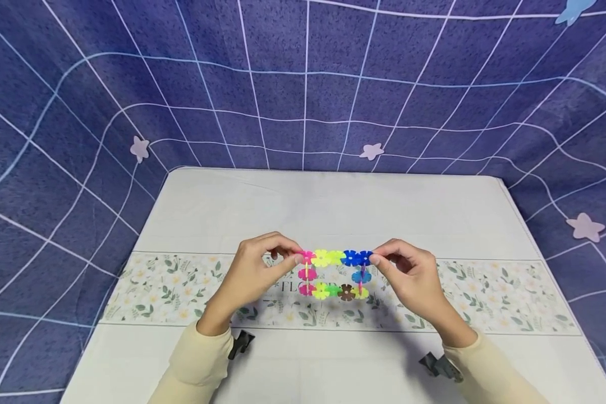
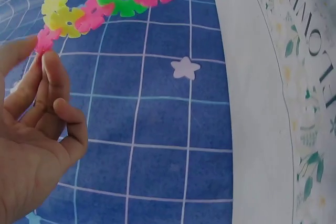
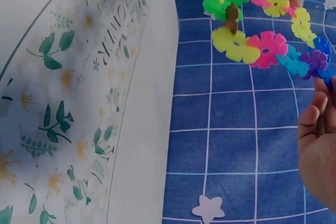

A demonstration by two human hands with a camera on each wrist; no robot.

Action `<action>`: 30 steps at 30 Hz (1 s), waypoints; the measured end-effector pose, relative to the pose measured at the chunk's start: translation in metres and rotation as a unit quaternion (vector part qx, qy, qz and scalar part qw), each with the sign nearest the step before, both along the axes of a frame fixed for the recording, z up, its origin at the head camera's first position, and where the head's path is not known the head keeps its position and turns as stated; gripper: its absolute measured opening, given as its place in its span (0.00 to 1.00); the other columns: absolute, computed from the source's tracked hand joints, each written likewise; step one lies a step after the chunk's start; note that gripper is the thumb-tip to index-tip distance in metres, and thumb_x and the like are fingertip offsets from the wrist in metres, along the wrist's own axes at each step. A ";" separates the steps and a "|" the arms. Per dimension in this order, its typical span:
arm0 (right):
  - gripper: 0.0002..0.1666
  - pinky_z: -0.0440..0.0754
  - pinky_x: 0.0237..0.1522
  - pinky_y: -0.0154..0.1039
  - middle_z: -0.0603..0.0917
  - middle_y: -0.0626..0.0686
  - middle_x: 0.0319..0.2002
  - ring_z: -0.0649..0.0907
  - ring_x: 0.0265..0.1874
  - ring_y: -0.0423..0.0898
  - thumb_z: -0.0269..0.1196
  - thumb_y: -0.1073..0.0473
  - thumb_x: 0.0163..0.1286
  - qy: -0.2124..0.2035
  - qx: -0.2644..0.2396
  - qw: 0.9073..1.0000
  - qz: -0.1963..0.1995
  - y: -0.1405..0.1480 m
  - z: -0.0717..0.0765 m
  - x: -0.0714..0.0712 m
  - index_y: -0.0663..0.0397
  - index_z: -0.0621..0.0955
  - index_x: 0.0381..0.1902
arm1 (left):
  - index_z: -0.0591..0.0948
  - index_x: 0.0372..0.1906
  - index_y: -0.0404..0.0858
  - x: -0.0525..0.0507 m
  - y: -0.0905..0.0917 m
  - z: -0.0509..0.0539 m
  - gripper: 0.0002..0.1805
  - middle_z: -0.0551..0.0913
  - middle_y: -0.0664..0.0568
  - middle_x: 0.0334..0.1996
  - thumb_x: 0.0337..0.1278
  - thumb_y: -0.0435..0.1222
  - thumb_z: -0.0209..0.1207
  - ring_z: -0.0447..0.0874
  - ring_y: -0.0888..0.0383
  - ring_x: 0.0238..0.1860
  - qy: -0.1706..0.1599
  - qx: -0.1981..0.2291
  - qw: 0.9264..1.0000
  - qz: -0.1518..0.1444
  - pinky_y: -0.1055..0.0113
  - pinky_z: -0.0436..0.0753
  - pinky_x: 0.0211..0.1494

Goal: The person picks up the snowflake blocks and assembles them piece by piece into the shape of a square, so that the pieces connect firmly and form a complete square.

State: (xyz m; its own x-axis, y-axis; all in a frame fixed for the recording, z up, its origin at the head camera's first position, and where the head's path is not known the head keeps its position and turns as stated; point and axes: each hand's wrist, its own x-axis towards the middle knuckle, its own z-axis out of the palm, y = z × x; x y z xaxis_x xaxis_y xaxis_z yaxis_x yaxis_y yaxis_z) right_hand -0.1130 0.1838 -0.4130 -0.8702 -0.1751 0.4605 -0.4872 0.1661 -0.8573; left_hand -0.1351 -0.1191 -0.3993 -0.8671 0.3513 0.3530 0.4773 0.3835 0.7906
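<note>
A closed frame of linked plastic flower-shaped discs [image 1: 321, 258] hangs between both hands, held up above the table. Its discs are pink, yellow, green, brown, purple and several blues. At the upper left corner my left hand [image 1: 257, 272] pinches a pink disc [image 2: 47, 40] between thumb and fingertips. My right hand [image 1: 411, 275] pinches a dark blue disc [image 1: 365, 258] at the upper right corner. In the right wrist view a yellow disc [image 3: 235, 45], a pink disc [image 3: 268, 49] and a brown disc [image 3: 231, 18] show along the frame; the right fingertips are partly cut off there.
A white table cloth [image 1: 333, 213] with a floral printed band [image 1: 171, 289] lies under the hands. Dark blue curtain fabric [image 1: 283, 73] with white grid lines and star shapes surrounds the table at the back and sides. Black wrist mounts [image 1: 239, 343] sit on both sleeves.
</note>
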 end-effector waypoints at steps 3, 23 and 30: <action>0.02 0.80 0.29 0.31 0.86 0.46 0.31 0.80 0.26 0.39 0.67 0.70 0.70 -0.070 0.025 0.997 -0.015 0.003 0.002 -0.003 0.64 0.86 0.36 | 0.90 0.39 0.49 -0.002 0.003 0.001 0.02 0.88 0.59 0.31 0.64 0.38 0.69 0.82 0.62 0.31 -0.050 0.008 0.999 0.011 0.69 0.79 0.36; 0.17 0.76 0.25 0.32 0.88 0.50 0.27 0.80 0.22 0.38 0.62 0.61 0.76 -0.459 0.033 0.887 0.031 0.015 -0.077 -0.070 0.73 0.84 0.50 | 0.92 0.40 0.40 -0.069 0.019 -0.084 0.10 0.91 0.47 0.27 0.69 0.37 0.62 0.90 0.46 0.29 -0.324 -0.096 0.941 0.023 0.69 0.70 0.27; 0.15 0.75 0.22 0.34 0.88 0.52 0.26 0.79 0.20 0.40 0.61 0.62 0.76 -0.453 0.048 0.890 0.021 0.012 -0.093 -0.066 0.73 0.85 0.47 | 0.92 0.37 0.41 -0.066 0.023 -0.100 0.08 0.90 0.50 0.21 0.68 0.38 0.64 0.84 0.56 0.21 -0.325 -0.106 0.939 0.044 0.70 0.66 0.23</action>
State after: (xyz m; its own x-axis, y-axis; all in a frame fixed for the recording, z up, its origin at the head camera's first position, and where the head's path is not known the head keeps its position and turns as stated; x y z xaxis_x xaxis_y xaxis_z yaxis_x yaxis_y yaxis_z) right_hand -0.1792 0.1960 -0.5061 -0.8687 -0.2166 -0.4455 0.3891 0.2584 -0.8842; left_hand -0.2010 -0.0956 -0.4995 -0.9043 0.2703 -0.3304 -0.1210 0.5800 0.8056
